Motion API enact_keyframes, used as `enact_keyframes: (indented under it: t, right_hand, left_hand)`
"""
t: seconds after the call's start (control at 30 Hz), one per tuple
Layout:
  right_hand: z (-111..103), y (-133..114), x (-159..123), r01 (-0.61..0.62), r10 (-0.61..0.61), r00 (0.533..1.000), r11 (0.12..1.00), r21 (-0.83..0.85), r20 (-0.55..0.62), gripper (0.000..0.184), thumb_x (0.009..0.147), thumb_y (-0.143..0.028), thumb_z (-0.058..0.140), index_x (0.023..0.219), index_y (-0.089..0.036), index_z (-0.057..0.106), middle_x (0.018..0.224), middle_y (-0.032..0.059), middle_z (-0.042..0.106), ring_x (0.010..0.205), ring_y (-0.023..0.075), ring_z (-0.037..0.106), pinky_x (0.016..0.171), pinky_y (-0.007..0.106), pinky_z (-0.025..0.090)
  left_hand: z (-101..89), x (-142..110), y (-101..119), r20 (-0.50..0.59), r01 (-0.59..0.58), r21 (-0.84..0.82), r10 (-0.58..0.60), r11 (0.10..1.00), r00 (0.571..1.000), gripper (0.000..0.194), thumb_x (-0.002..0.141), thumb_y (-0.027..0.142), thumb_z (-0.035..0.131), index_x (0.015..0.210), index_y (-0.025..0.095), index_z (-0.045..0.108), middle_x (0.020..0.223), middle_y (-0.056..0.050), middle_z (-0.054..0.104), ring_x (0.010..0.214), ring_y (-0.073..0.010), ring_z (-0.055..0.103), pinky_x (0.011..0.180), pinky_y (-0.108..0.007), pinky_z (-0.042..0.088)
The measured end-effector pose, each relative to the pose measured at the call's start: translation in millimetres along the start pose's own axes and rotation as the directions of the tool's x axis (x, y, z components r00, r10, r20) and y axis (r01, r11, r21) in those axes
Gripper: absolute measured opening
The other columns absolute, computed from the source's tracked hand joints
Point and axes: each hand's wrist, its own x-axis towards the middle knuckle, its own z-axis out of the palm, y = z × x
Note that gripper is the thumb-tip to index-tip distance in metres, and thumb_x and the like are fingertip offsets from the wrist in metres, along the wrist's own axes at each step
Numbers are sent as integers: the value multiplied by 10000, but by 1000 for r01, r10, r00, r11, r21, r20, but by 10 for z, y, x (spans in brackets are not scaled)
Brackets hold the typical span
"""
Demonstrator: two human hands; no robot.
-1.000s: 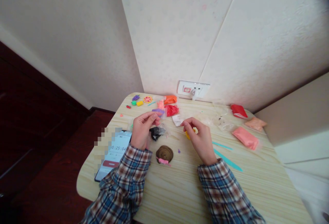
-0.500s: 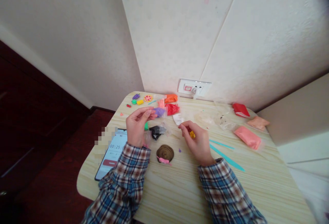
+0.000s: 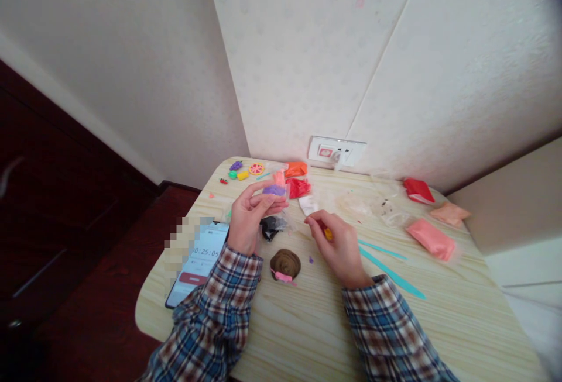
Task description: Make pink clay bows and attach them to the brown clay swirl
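Dial centred on the brown coiled piece (image 3: 286, 260). At 9 o'clock, a phone (image 3: 204, 264) lies on the table (image 3: 298, 341), screen lit. At 10, the left hand (image 3: 246, 223): its fingertips have extended toward the right hand (image 3: 339, 248) in the last half second, narrowing the gap; judged as fine two-handed handling. Whether these fingers are clamped on anything, cannot tell. Centre: the piece rests on the table, untouched; rounded, spiral-ridged, with a pink bow (image 3: 284, 276) at its 6 o'clock edge. Between 2 and 3, the right hand: thumb and forefinger together, any item between them too small to confirm. A yellow piece (image 3: 328, 234) shows inside its curl; whether held, undetermined.
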Motion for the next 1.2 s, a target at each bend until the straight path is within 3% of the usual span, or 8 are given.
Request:
enact_keyframes:
  t: [0.1,0.3,0.43,0.63,0.77,0.93,1.03,1.2]
  right_hand:
    - [-1,2,-3,2,-2,1000,1000,-3,-5,206,915,-318,452,799,-206,581,710,28,629,660,161,546,629,281,388]
    - [3,20,-11,4,-4,1000,1000,-5,-29,208,911,-320,463,792,-198,582,668,17,608,625,153,533,605,276,385]
    - [13,43,-24,12,-12,999,1000,2,-39,206,911,-320,465,796,-198,586,664,10,603,620,149,530,605,277,387]
    - [7,15,-15,34,-33,999,999,21,-29,218,918,-318,458,797,-193,588,662,17,603,623,157,534,600,289,401]
    - [-84,-67,-39,131,-142,984,986,104,109,258,936,-381,424,925,-208,614,847,39,651,810,172,589,737,302,461]
    - [-185,-100,-237,254,-306,882,949,184,359,552,838,-610,455,1236,-230,494,1218,86,552,1134,221,498,966,369,411]
    - [-146,-100,-357,284,-303,854,953,109,423,662,795,-567,569,1323,-211,386,1314,108,482,1214,238,434,1014,389,381]
    - [-10,-201,-409,294,-266,869,956,-2,418,650,761,-436,682,1286,-208,374,1339,113,461,1238,270,396,1013,448,356]
  left_hand:
    - [4,-8,-9,49,17,-23,-16,1000,999,339,695,315,750,964,128,667,836,-80,761,795,-196,727,739,-278,574]
    - [-39,20,-4,-35,23,-30,-24,999,999,289,675,365,751,744,147,574,577,-18,711,498,-146,681,463,-185,515]
    - [-38,23,0,-27,23,-33,-24,999,999,333,664,389,754,674,157,516,592,-24,717,494,-139,680,466,-176,515]
    - [-25,15,-19,66,15,-68,-11,998,998,285,714,323,737,903,170,589,792,-44,764,725,-162,731,650,-210,573]
    - [-50,12,-50,124,-3,-59,10,998,992,204,801,288,657,935,134,664,890,-78,760,789,-166,728,705,-217,574]
    - [-42,24,-75,81,-9,-81,16,997,997,199,780,297,679,907,144,667,817,-59,760,756,-163,725,700,-234,574]
    - [-11,30,-81,30,10,-79,-8,997,1000,221,742,323,709,855,142,652,769,-53,755,699,-156,719,663,-236,568]
    - [-14,41,-90,-17,9,-67,-10,998,1000,263,686,356,748,736,145,599,639,-22,716,558,-128,675,552,-212,526]
